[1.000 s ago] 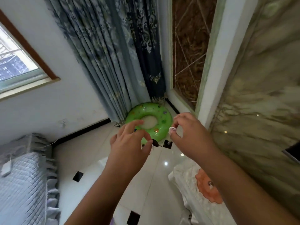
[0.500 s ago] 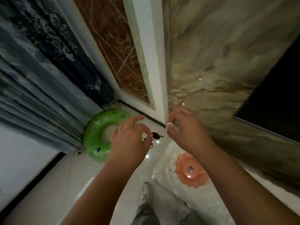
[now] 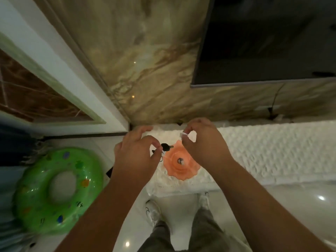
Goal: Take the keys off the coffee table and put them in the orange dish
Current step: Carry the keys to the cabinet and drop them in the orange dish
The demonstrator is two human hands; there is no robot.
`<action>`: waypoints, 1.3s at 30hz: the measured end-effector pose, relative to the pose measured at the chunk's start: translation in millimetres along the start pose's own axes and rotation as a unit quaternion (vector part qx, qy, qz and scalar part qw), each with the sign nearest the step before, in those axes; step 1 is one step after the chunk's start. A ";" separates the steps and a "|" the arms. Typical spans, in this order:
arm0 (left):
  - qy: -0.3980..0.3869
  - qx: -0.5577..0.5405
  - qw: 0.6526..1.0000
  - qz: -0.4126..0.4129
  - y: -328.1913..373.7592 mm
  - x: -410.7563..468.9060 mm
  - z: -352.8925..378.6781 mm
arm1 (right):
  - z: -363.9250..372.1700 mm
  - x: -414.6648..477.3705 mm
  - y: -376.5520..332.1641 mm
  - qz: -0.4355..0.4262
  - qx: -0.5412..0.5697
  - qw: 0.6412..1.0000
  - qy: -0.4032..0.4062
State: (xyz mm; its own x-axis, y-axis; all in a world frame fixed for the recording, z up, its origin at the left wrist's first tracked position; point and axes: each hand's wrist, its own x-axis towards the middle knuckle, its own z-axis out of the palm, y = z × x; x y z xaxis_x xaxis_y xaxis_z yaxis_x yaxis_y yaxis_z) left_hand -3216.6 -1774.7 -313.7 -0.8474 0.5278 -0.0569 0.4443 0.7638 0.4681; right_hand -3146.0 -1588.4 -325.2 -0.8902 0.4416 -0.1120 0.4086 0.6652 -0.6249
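Note:
My left hand (image 3: 135, 157) pinches the keys (image 3: 165, 147), a black-headed key with a small ring hanging below, just left of and above the orange dish (image 3: 179, 170). The dish has a scalloped rim and a small dark object in its middle; it sits on a white textured cloth (image 3: 263, 153) over a low cabinet. My right hand (image 3: 201, 142) hovers above the dish's right rim, its thumb and forefinger pinched on something small and white that I cannot identify.
A green inflatable ring (image 3: 56, 190) lies on the glossy floor at the left. A dark TV screen (image 3: 263, 40) hangs on the marble wall behind the cabinet. My feet in white shoes (image 3: 153, 211) stand right in front of the cabinet.
The view has swung right and down from the curtain and green ring to the cabinet. Both hands, the left still holding the keys, now sit over the orange dish.

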 end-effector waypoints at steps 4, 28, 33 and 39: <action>-0.011 -0.013 1.000 0.010 -13.1 12.7 44.1 | 26.8 0.4 41.5 0.039 -0.008 0.999 0.006; -0.108 -0.028 0.987 -0.119 -98.0 77.4 331.8 | 248.2 63.7 270.9 0.153 -0.075 0.984 -0.042; -0.111 -0.019 0.987 -0.117 -98.1 81.7 357.5 | 273.4 57.1 279.7 0.135 -0.093 0.985 -0.059; -0.118 -0.015 0.985 -0.125 -109.9 77.4 371.2 | 295.4 43.6 283.9 0.132 -0.114 0.980 -0.099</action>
State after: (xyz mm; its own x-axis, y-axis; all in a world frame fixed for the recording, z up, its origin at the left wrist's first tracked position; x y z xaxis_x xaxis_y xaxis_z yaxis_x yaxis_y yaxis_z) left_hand -3223.2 -1680.0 -696.9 -0.8366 0.3982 -0.3762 0.2180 0.8721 0.4381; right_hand -3128.3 -1558.2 -735.8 -0.7597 0.5059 -0.4085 0.6442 0.6710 -0.3670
